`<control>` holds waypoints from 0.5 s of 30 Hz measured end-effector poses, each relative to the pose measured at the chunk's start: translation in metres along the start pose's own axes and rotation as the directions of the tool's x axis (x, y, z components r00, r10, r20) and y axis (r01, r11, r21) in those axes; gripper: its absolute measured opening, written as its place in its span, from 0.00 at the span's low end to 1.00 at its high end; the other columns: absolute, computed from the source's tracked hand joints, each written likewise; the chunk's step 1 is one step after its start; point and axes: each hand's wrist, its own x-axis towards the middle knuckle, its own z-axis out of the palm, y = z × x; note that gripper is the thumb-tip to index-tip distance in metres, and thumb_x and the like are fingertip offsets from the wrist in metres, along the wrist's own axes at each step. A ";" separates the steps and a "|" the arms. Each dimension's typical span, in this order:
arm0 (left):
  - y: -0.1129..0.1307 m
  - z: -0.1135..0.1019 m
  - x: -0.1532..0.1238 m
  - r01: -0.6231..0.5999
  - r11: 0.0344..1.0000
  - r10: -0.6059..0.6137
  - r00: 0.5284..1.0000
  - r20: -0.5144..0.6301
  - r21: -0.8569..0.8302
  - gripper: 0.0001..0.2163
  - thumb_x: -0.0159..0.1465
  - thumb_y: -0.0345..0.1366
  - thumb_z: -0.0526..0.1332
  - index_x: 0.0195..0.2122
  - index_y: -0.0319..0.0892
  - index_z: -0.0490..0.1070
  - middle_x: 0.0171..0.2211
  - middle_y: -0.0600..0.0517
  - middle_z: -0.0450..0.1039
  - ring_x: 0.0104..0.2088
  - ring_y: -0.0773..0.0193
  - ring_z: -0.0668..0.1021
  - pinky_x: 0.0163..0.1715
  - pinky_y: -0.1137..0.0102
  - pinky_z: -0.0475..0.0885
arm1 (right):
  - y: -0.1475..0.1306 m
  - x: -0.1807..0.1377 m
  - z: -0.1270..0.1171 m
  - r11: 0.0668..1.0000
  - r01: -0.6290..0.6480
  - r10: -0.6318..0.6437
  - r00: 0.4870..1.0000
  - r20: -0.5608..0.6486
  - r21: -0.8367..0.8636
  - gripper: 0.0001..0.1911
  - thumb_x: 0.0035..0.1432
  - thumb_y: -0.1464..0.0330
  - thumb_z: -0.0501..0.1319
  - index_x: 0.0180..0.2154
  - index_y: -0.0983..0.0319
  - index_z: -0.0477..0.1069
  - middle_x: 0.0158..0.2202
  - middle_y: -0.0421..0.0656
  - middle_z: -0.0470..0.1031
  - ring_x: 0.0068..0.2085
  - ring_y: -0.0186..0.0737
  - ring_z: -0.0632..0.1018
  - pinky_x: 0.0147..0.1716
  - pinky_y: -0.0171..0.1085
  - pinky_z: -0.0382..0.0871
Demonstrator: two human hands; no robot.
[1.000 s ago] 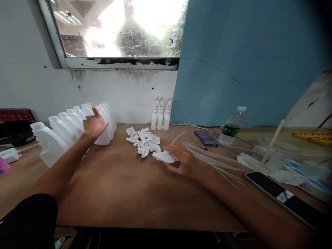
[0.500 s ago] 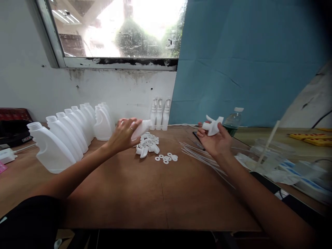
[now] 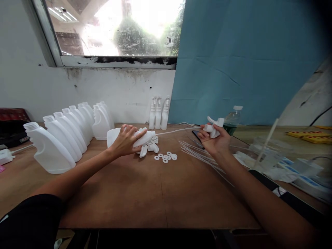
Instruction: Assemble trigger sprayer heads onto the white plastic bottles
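My left hand is closed around a white plastic bottle, tilted on its side with its neck pointing right. In my right hand is a white trigger sprayer head, held by the fingers and thumb. A thin white dip tube runs from the sprayer head left to the bottle's mouth; whether its tip is inside I cannot tell. Below the bottle lies a pile of loose white trigger sprayer heads. Several white washers are scattered beside that pile.
Open white bottles stand in rows at the left. Three bottles with sprayers stand against the wall. Loose thin tubes lie right of centre, near a dark phone and a bottle of green liquid. Plastic containers crowd the right.
The bottle in my left hand has tipped to lie more level, its neck now facing the sprayer head. The sprayer head has turned in my right hand so its tube points left.
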 end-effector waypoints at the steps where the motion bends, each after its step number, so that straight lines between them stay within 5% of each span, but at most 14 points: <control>1: 0.000 0.000 0.000 0.005 1.000 -0.005 1.000 0.006 0.005 0.30 0.60 0.47 0.57 0.63 0.44 0.58 0.45 0.42 0.66 0.45 0.49 0.67 0.49 0.53 0.59 | 0.000 0.001 -0.001 1.000 0.000 0.000 1.000 -0.006 0.003 0.04 0.47 0.68 0.61 0.27 0.61 0.70 0.27 0.42 0.74 0.19 0.28 0.62 0.19 0.33 0.61; 10: 0.005 -0.002 0.000 -0.003 1.000 0.002 1.000 0.018 0.020 0.30 0.60 0.48 0.57 0.63 0.44 0.57 0.45 0.41 0.67 0.44 0.49 0.68 0.48 0.54 0.59 | 0.003 0.003 -0.007 1.000 0.000 -0.001 1.000 -0.023 -0.009 0.04 0.46 0.67 0.61 0.27 0.61 0.70 0.27 0.42 0.74 0.19 0.28 0.63 0.19 0.32 0.61; 15: 0.014 -0.009 0.001 -0.026 1.000 0.027 0.999 0.018 -0.009 0.30 0.61 0.48 0.56 0.63 0.44 0.57 0.44 0.42 0.67 0.44 0.50 0.68 0.49 0.53 0.58 | 0.020 -0.012 0.011 0.992 -0.094 0.098 0.994 0.049 -0.079 0.06 0.49 0.65 0.63 0.31 0.60 0.71 0.32 0.42 0.77 0.22 0.29 0.66 0.23 0.33 0.65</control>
